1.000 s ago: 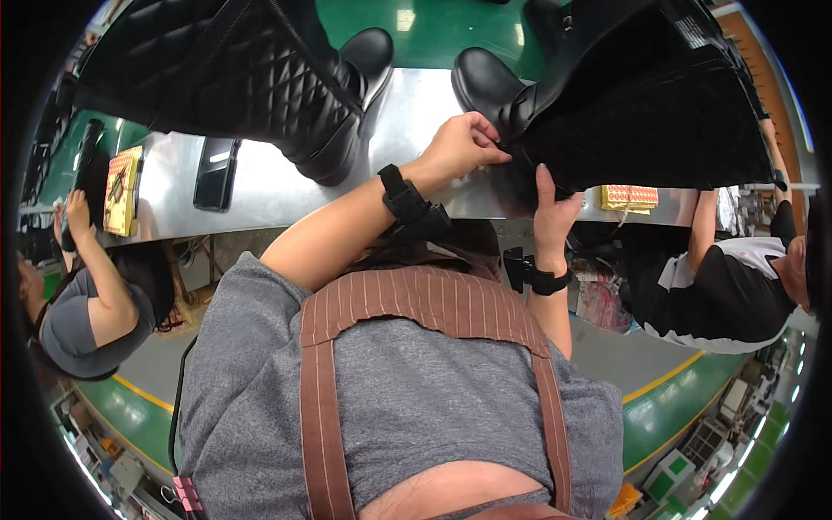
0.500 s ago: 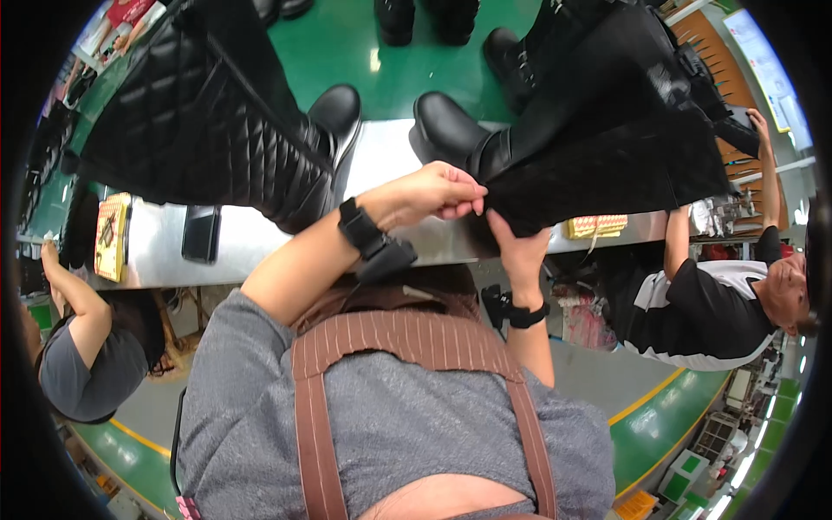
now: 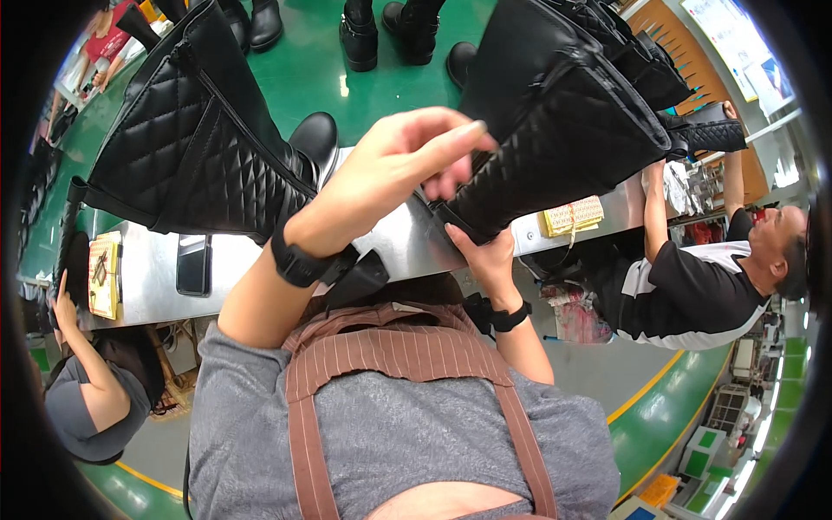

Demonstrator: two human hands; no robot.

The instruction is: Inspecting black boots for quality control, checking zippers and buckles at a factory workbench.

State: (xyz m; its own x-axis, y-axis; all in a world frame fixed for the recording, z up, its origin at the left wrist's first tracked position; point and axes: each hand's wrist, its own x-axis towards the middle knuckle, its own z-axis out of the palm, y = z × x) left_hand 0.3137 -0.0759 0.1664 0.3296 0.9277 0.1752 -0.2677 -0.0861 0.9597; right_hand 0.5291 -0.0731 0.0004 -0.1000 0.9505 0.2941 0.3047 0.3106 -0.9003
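While the R hand [image 3: 487, 260] clasps the lower back of the held boot [image 3: 542, 143] nr the table's near edge, thumb along one side & other fingers mostly hidden by the boot, the L hand [image 3: 409, 160] is up in front of the shaft, fingers curled, thumb stretched out to the R (blurred, so can't tell if it's pinching anything or touching the boot). Held boot is at the R half of the steel table [image 3: 399, 232], foot end low by the near edge; its long axis slants from there to the upper R of the view, w/ the top end that way & the quilted side toward the person. Its toe is behind the L hand, so can't say exactly where it points. Other boot [image 3: 204, 143] is at the table's L half, toe to the far edge, shaft running to upper L, top at that end. Nr the near L corner: black phone [image 3: 193, 264], then yellow pad [image 3: 106, 299] w/ a small item [image 3: 99, 267] on it. Yellow stack [image 3: 572, 217] sits toward the R end, nr the near edge; past it a co-worker [image 3: 693, 277] has a hand up at another black boot [image 3: 709, 134].
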